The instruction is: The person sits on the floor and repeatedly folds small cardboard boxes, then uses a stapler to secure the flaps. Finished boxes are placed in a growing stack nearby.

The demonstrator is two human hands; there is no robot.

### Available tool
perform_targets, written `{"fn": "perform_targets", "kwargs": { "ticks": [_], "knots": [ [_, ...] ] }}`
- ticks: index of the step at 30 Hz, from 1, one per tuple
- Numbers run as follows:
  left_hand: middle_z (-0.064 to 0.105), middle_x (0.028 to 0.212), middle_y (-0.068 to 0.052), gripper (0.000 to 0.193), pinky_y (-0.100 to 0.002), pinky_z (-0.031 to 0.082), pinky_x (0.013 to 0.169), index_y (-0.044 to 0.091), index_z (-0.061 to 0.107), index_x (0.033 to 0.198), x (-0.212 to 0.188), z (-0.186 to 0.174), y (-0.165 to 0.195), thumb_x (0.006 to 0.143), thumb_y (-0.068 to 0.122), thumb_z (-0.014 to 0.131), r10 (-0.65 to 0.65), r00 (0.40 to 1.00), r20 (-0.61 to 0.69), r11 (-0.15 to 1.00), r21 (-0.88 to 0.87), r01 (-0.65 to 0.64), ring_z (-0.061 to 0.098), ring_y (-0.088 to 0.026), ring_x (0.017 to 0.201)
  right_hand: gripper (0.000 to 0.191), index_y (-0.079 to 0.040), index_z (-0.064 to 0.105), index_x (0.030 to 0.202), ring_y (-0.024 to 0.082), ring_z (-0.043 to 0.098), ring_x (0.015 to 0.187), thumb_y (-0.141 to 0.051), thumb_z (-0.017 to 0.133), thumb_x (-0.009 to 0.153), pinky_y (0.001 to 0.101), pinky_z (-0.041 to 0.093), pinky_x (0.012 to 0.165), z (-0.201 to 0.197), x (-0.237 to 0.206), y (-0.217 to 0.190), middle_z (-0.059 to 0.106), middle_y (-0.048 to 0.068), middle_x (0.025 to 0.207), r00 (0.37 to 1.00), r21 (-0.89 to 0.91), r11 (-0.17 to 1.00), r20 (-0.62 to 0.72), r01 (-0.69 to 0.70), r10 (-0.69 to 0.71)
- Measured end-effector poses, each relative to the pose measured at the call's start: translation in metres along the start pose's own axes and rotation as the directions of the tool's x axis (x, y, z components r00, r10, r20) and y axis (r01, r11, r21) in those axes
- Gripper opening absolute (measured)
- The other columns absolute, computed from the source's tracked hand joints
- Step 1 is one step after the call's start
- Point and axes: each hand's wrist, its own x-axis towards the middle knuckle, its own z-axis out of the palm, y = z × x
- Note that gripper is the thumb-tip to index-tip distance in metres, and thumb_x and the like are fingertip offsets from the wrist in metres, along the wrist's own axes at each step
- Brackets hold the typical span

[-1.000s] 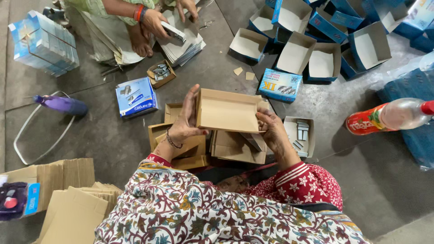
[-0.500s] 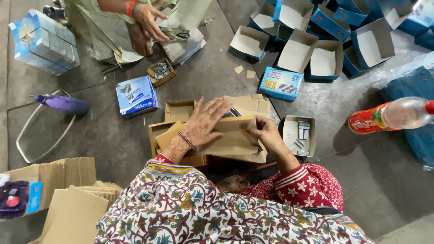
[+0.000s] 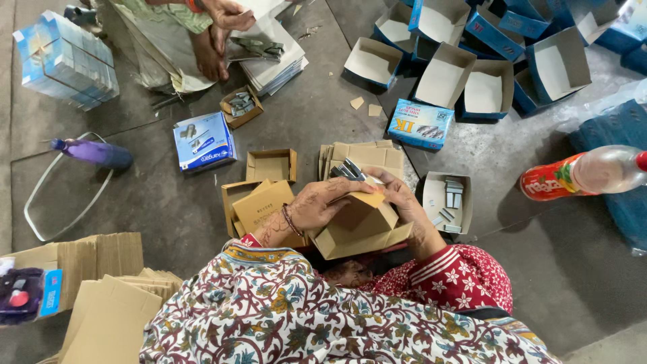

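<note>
both hands, left hand [image 3: 317, 205] and right hand [image 3: 397, 199], clasp a small cardboard box [image 3: 360, 229], steadying its flaps; metal clips [image 3: 347, 168] just beyond.

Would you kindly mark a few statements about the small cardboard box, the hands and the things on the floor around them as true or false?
1. Both hands, left hand and right hand, are on the small brown cardboard box. True.
2. The plastic bottle stands upright. False: it lies on its side on the floor.
3. The open blue boxes with white insides lie at the far right of the floor. True.
4. The stack of flat brown cardboard sheets lies to the person's right. False: it lies to the person's left.
5. Another person's hand is at the stack of white sheets at the top of the head view. True.
</note>
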Motion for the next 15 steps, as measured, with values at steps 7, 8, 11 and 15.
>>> {"fn": "perform_targets", "kwargs": {
  "ticks": [7, 8, 11, 15],
  "knots": [
    [0.067, 0.127, -0.015, 0.047, -0.041, 0.052, 0.096, 0.015, 0.055, 0.124, -0.003, 0.013, -0.018, 0.084, -0.009, 0.057, -0.254, 0.923, -0.288, 0.962, 0.022, 0.272, 0.065, -0.039, 0.117, 0.06, -0.008, 0.049, 0.145, 0.03, 0.057, 0.128, -0.039, 0.059, 0.095, 0.0462, 0.05, 0.105, 0.024, -0.003, -0.009, 0.058, 0.015, 0.14, 0.979, 0.145, 0.985, -0.194, 0.095, -0.066],
    [0.066, 0.127, -0.015, 0.047, -0.041, 0.052, 0.095, 0.015, 0.055, 0.124, -0.004, 0.019, -0.019, 0.083, -0.009, 0.057, -0.255, 0.916, -0.309, 0.962, 0.01, 0.272, 0.065, -0.039, 0.116, 0.059, -0.007, 0.05, 0.145, 0.03, 0.056, 0.128, -0.041, 0.057, 0.096, 0.047, 0.048, 0.106, 0.026, -0.003, -0.008, 0.059, 0.014, 0.139, 0.972, 0.108, 0.99, -0.226, 0.089, -0.063],
    [0.066, 0.123, -0.016, 0.048, -0.042, 0.051, 0.092, 0.016, 0.053, 0.126, -0.004, 0.027, -0.022, 0.085, -0.008, 0.057, -0.334, 0.887, -0.318, 0.935, 0.005, 0.353, 0.064, -0.04, 0.112, 0.057, -0.006, 0.05, 0.143, 0.028, 0.056, 0.128, -0.043, 0.055, 0.1, 0.044, 0.047, 0.107, 0.027, 0.001, -0.004, 0.059, 0.012, 0.139, 0.96, 0.07, 0.992, -0.269, 0.105, -0.083],
    [0.065, 0.12, -0.016, 0.048, -0.043, 0.051, 0.089, 0.016, 0.051, 0.127, -0.006, 0.034, -0.028, 0.085, -0.007, 0.057, -0.355, 0.87, -0.342, 0.926, 0.003, 0.379, 0.064, -0.04, 0.11, 0.055, -0.006, 0.053, 0.141, 0.025, 0.062, 0.109, -0.045, 0.054, 0.102, 0.0382, 0.052, 0.083, 0.025, 0.001, -0.001, 0.063, 0.012, 0.129, 0.949, -0.036, 0.995, -0.299, 0.09, -0.096]
  ]
}}
